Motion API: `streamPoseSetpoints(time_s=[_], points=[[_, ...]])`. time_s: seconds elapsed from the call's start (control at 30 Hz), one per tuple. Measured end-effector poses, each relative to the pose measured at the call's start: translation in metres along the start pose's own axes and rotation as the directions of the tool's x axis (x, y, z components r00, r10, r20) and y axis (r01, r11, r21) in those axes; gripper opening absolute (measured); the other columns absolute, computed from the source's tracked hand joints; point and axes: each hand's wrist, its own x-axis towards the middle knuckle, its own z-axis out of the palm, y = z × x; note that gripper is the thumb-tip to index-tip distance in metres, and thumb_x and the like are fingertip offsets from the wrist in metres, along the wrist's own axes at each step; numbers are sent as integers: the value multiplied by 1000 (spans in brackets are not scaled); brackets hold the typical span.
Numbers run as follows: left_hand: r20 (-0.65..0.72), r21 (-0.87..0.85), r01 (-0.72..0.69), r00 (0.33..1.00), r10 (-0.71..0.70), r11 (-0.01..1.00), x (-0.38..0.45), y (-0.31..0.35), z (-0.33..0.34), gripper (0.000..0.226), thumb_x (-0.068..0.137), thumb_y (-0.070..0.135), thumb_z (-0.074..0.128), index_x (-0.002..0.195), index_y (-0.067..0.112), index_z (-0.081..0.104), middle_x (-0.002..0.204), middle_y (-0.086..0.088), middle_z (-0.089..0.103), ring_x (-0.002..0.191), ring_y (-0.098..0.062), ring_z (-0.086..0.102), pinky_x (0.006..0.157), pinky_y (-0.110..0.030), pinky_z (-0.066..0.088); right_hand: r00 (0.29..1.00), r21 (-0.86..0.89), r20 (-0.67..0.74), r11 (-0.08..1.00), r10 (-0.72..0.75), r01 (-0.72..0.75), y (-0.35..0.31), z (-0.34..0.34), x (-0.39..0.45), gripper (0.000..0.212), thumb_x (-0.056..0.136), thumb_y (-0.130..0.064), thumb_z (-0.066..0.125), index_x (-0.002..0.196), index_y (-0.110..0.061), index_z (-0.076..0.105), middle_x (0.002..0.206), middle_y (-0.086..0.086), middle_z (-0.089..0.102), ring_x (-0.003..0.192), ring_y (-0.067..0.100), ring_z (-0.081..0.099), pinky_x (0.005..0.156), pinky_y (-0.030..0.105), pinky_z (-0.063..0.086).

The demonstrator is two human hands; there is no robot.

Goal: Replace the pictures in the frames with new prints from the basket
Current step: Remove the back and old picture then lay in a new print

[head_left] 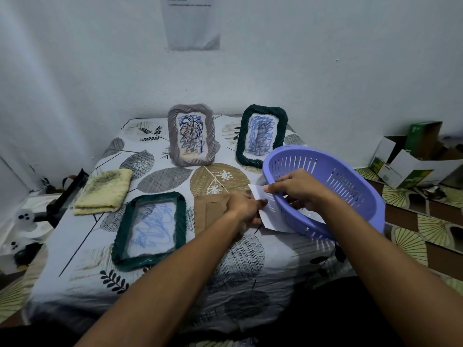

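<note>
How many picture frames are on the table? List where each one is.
3. A grey frame stands at the back centre, a green frame stands back right beside the basket, and another green frame lies flat front left.

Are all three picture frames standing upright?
No: the dark green frame near the left hand lies flat, while the grey frame and the other green frame stand.

Legible text: none. Sheet of paper [192, 22] taped to the wall carries a few printed lines near its top edge; characters too small and blurred to read (only line positions discernible). Green and white cartons [411, 156] on the floor at right show printed panels, but no brand or word resolves. Framed pictures bear scribbles, not lettering.
</note>
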Motion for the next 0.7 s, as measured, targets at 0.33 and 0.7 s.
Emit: streamPoseSetpoints(time_s=[0.33, 0.7], points=[[14, 226, -91, 996, 90, 970, -14, 20, -26, 26, 85, 11, 70, 100, -8, 61, 79, -20, 68, 65, -30, 67, 64, -47, 60, 1000, -23, 2, 1000, -9, 9, 2, -1, -1, 49, 77, -25, 78, 104, 14, 65, 77, 16, 54, 56, 24, 47, 45, 22, 39], [35, 238, -33, 999, 25, 971, -20, 24, -41, 24, 83, 17, 73, 93, -3, 64, 78, -23, 67, 55, -29, 61, 61, -51, 57, 1000, -32, -24, 999, -7, 7, 3, 0, -3, 46, 76, -26, 79, 101, 11, 67, 75, 15, 56, 51, 20, 47, 45, 21, 39]])
